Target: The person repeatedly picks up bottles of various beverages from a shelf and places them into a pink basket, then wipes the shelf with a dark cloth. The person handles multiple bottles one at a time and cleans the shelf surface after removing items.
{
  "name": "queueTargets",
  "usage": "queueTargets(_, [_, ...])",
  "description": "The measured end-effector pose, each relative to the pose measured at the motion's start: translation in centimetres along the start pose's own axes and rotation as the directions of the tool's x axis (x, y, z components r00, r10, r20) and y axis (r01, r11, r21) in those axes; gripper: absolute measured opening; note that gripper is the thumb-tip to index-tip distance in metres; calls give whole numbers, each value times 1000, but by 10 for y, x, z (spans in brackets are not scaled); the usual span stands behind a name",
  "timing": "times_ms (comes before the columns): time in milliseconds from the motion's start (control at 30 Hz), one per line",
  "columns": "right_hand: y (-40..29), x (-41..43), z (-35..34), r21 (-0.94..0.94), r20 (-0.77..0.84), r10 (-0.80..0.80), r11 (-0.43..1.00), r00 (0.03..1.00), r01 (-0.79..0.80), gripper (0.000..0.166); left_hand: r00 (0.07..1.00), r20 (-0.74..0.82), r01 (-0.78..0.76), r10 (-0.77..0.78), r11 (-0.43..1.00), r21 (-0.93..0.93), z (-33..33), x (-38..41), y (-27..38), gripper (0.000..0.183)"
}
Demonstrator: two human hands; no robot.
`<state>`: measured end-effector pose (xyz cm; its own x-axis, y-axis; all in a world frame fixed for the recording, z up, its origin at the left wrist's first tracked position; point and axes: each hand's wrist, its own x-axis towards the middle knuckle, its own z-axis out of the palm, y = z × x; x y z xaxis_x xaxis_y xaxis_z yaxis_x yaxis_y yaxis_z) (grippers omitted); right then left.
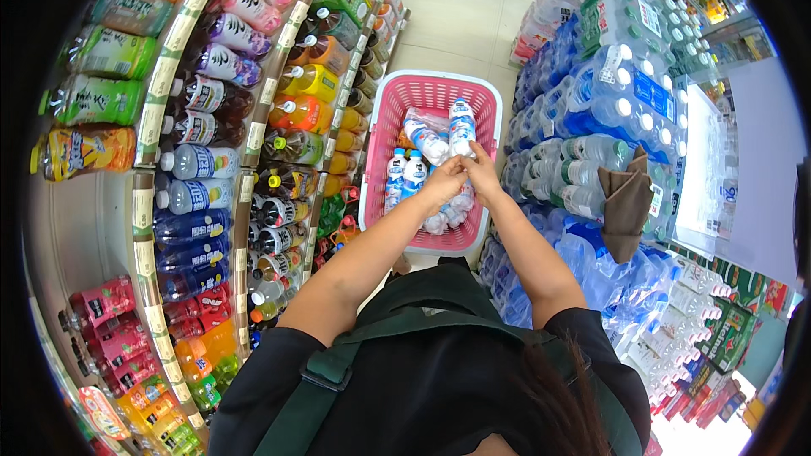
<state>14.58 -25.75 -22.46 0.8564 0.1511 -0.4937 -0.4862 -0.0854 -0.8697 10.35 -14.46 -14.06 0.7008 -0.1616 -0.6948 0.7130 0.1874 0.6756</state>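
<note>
A pink plastic basket with a white rim stands on the floor before me, holding white-and-blue bottles, some in clear plastic wrap. Both my hands are over its middle, fingertips close together. My left hand is at the lower end of a white-and-blue bottle that leans toward the basket's far right side; its fingertips are partly hidden. My right hand touches the same lower end, thumb and fingers bent. Whether either hand grips the bottle is not clear. Left of it lies a plastic-wrapped bottle.
Shelves of drink bottles run along the left, with price strips on their edges. On the right stand stacked shrink-wrapped packs of water bottles, a folded brown cloth lying on one. Tiled floor stretches beyond the basket.
</note>
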Motion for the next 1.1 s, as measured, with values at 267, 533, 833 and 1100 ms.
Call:
queueTargets(267, [-63, -32, 68, 5, -119, -127, 992, 985, 128, 39, 985, -139, -116, 106, 991, -62, -40, -55, 26, 54])
queueTargets(533, [-161, -104, 221, 255, 362, -255, 952, 897, 168, 34, 683, -529, -672, 504, 717, -185, -128, -181, 71, 38])
queueTargets(833, [-260, -258, 387, 402, 679, -604, 781, 417, 478, 30, -416, -706, -715, 573, 274, 643, -219, -406, 81, 23])
queueTargets(1100, [-283, -347, 486, 377, 867, -470, 837, 168, 396, 50, -564, -608, -410, 559, 450, 794, -272, -479, 58, 63])
